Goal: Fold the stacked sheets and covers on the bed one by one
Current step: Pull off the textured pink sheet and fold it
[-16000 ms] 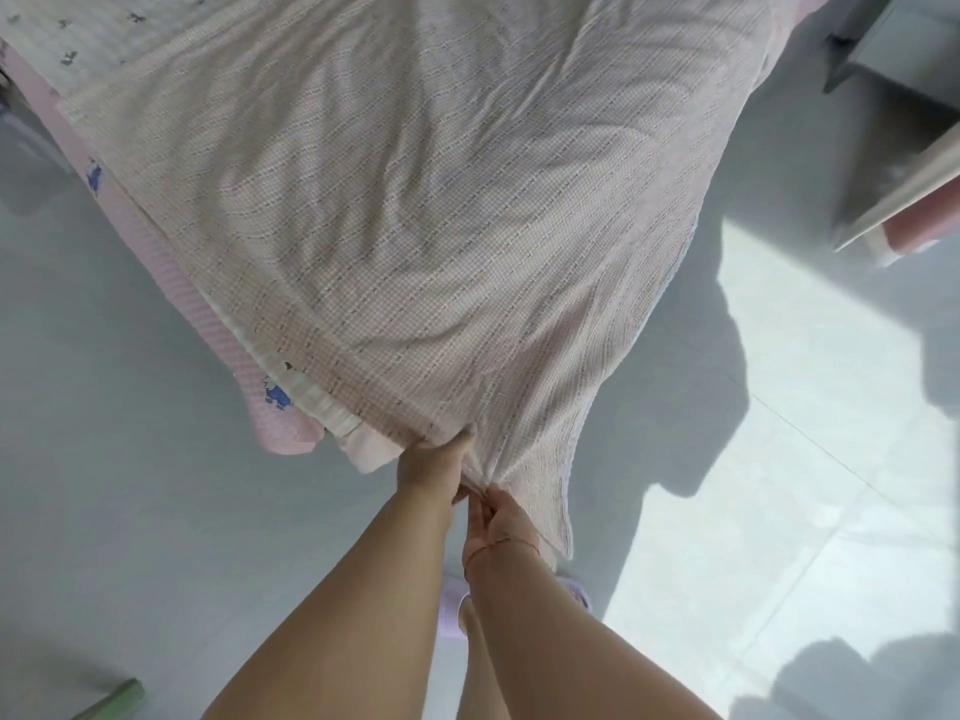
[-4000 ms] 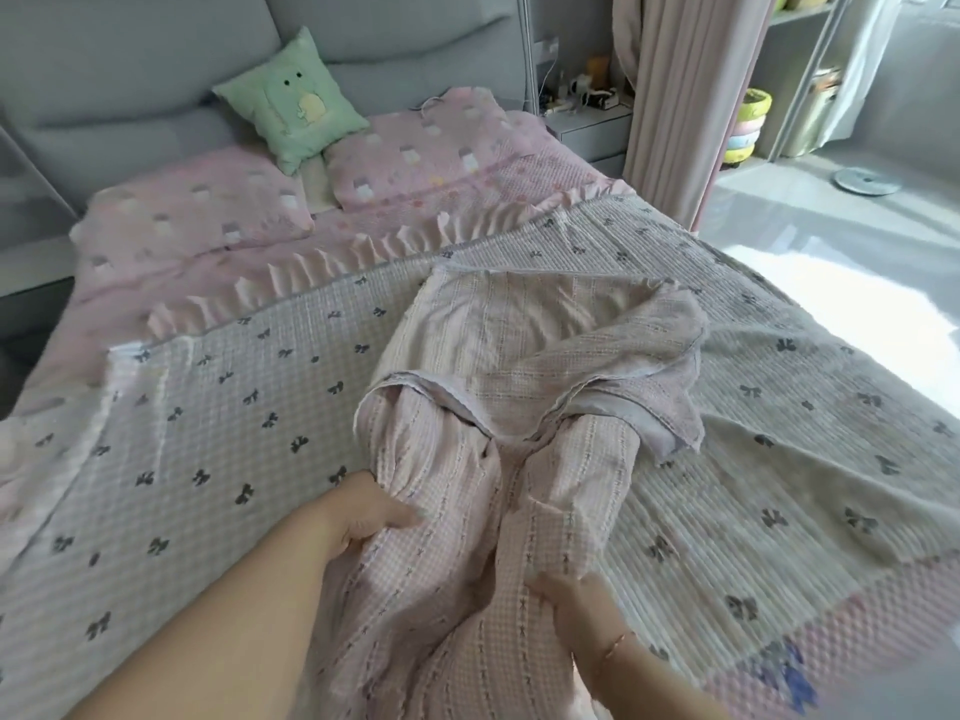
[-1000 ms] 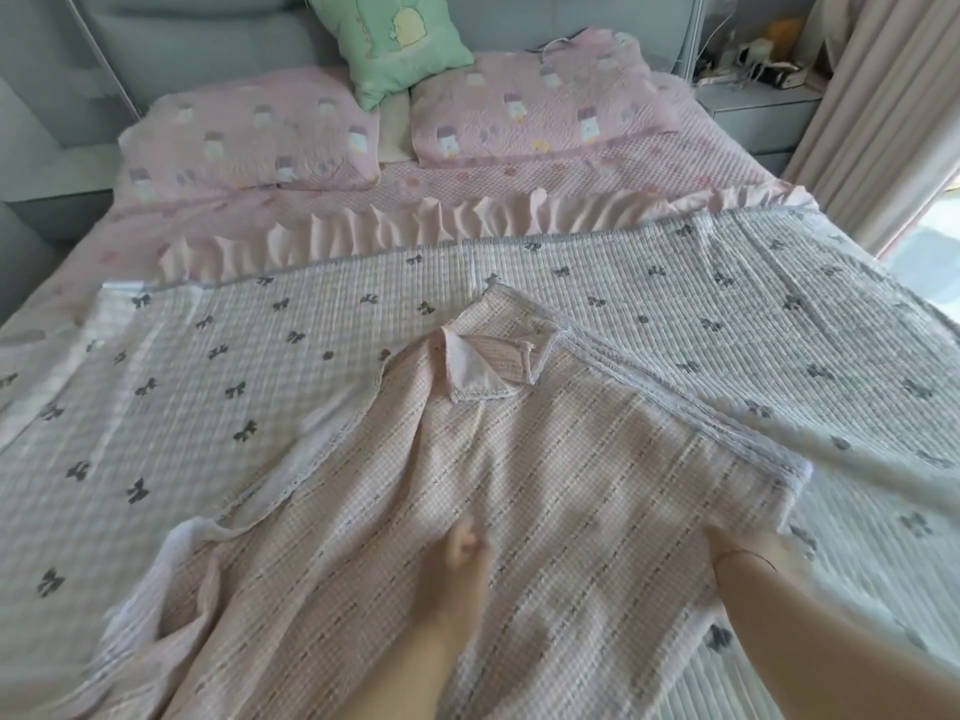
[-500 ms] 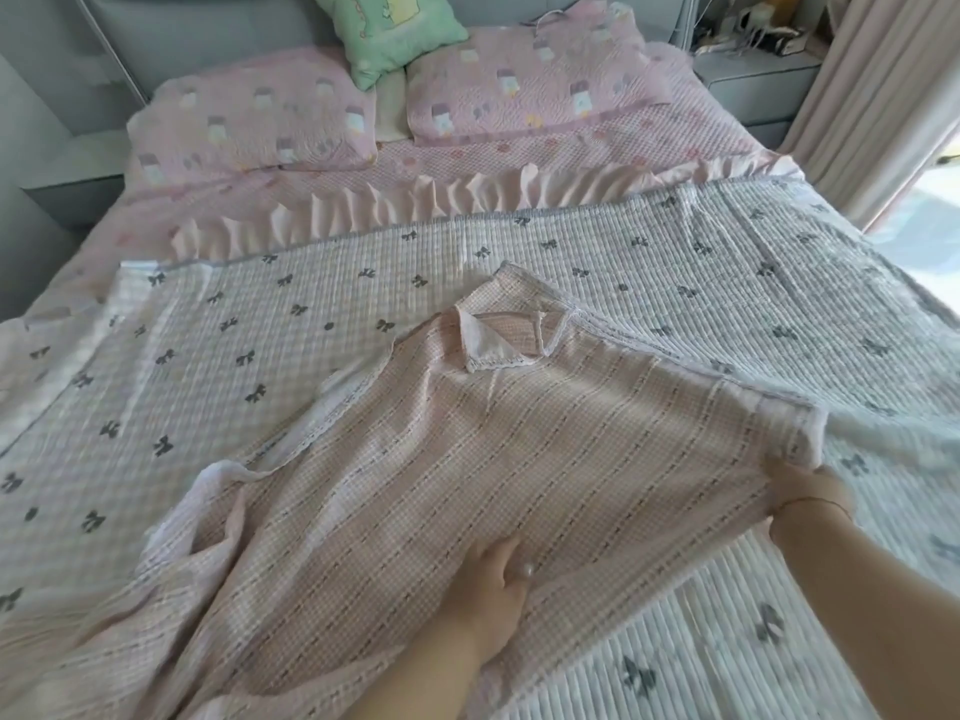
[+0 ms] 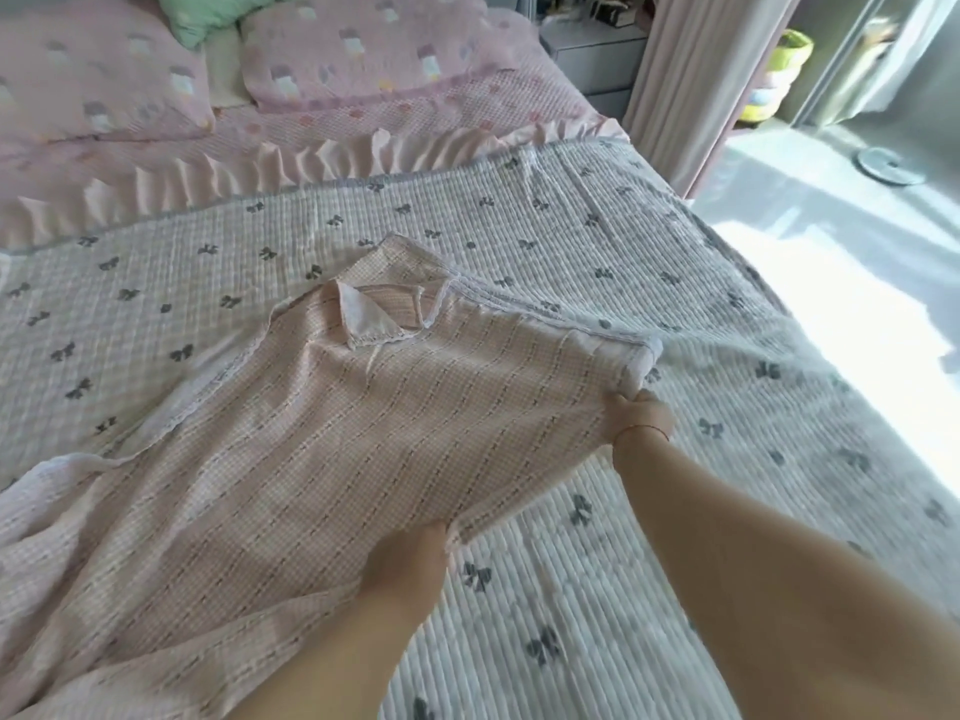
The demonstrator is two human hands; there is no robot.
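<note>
A pink checked sheet lies spread over the middle and left of the bed, on top of a white quilted cover with grey bows. One far corner of the pink sheet is turned back at the centre. My right hand grips the sheet's right corner, bunching the cloth. My left hand holds the sheet's near edge, with the fingers tucked into the fabric. The stretch of edge between my hands is pulled fairly taut.
Two pink pillows and a green cushion sit at the head, behind a pink ruffled cover. A grey nightstand and a pink curtain stand at the right. Sunlit floor runs along the bed's right side.
My right hand has drawn the sheet's corner further right and my left hand has slid along the near edge, stretching that edge. The view has swung to the right.
</note>
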